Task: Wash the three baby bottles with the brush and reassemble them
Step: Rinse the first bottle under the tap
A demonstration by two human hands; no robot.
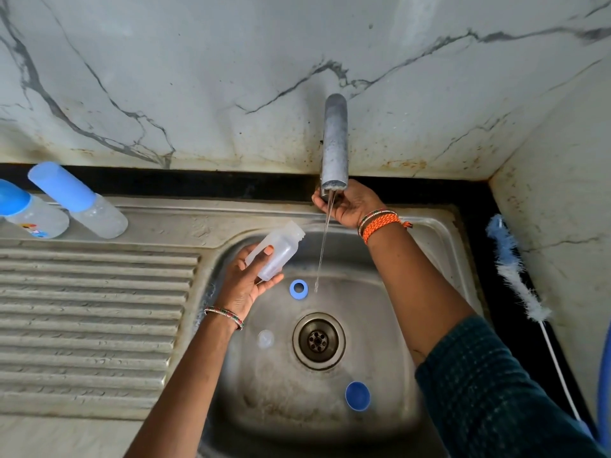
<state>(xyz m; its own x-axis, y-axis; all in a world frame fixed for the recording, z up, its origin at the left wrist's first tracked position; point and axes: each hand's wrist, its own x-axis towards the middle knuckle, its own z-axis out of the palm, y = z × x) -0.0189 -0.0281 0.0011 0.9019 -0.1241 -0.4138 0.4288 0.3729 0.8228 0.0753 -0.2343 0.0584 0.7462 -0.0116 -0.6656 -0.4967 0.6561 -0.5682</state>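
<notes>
My left hand (246,282) grips an open clear bottle body (276,249) over the sink's left side, its mouth tilted up toward the water stream. My right hand (350,206) reaches behind the tap spout (335,143), fingers curled round something hidden there. A thin stream of water (323,246) falls from the spout. In the basin lie a blue screw ring (298,288), a clear teat (265,338) and a blue cap (357,395). Two capped bottles (31,211) (79,201) stand on the draining board's far left. The bottle brush (515,269) lies on the right counter.
The steel sink (439,233) has a drain (318,340) in its middle. A ribbed draining board (89,312) stretches to the left. Marble walls close off the back and right. A blue hose edge (606,375) shows at the far right.
</notes>
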